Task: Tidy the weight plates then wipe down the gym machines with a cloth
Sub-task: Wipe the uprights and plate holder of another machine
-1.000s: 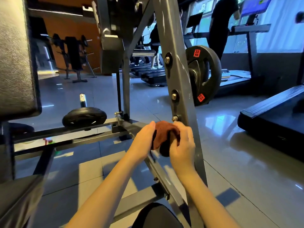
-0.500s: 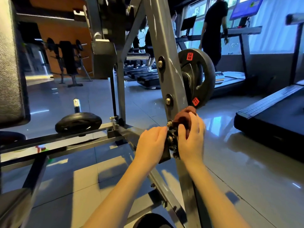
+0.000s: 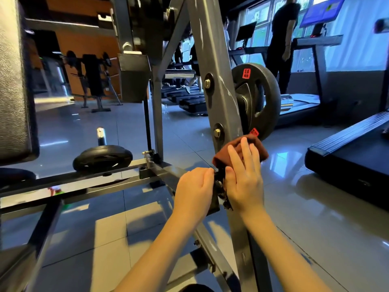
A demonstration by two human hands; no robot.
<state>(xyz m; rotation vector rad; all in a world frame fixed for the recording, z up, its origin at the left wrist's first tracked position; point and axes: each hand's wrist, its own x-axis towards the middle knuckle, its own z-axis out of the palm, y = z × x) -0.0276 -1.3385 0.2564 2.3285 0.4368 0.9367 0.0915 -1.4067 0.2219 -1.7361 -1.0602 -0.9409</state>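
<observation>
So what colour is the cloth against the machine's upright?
The cloth is dark reddish brown, plain, seen in the head view.

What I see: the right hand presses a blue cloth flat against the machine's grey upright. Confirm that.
Wrong in one point: the cloth is reddish brown, not blue. In the head view the right hand presses it flat, fingers straight, against the machine's grey upright.
</observation>
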